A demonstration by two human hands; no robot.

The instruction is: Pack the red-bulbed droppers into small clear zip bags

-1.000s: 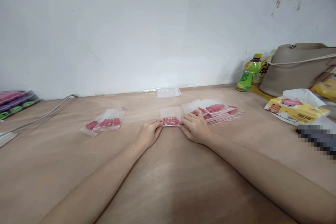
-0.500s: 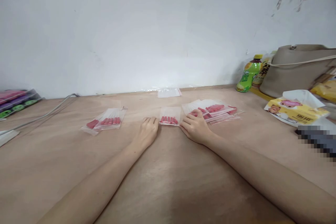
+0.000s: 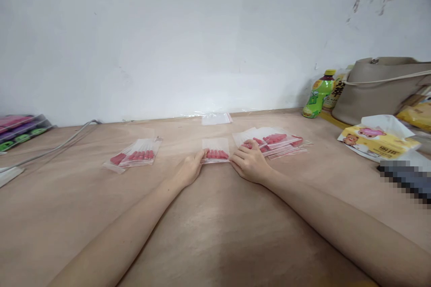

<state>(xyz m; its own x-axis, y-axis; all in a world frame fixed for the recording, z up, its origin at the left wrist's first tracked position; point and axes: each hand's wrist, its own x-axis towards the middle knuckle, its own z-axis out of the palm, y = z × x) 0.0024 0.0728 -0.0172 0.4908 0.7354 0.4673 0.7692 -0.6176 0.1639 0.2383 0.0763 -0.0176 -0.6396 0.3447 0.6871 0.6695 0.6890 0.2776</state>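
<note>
A small clear zip bag with several red-ended pieces inside lies flat in the middle of the table. My left hand pinches its left edge between thumb and fingers. At its lower right corner, my right hand is closed with fingers curled on the bag's edge. Just beyond the right hand is a heap of similar filled bags. Off to the left lie a few more filled bags, overlapping. A stack of flat white zip bags rests near the wall.
On the right stand a green drink bottle, a grey-beige handbag, a yellow tissue pack and a blurred dark object. At left are a grey cable and colourful packs. A white wall bounds the table.
My left hand has gone from lying beside the bag to gripping its left edge, and the bag's lower edge looks slightly raised. My right hand has barely moved.
</note>
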